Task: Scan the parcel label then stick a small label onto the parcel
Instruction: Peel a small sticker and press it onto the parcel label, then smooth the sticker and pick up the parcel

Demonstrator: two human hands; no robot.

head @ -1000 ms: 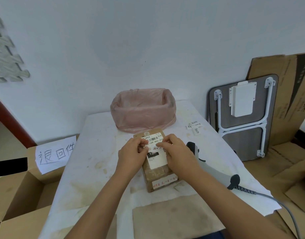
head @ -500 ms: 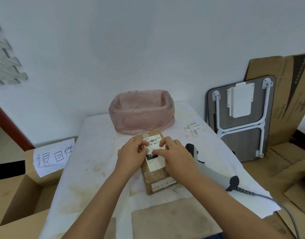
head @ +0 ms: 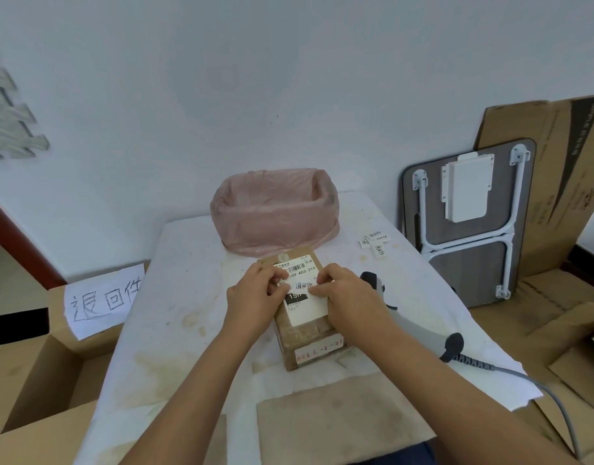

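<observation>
Scanner (head: 419,325) is parked right; both hands, left hand (head: 255,297) and right hand (head: 347,297), grip and press the small label (head: 303,285) onto the parcel (head: 309,330), nearly done.

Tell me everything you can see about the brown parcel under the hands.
The parcel is a small brown cardboard box lying flat on the white-covered table, in front of the pink bag. A white shipping label with a barcode covers its top, and tape crosses the near end. A small handwritten label lies on it, between the fingertips of the left hand and right hand.
</observation>
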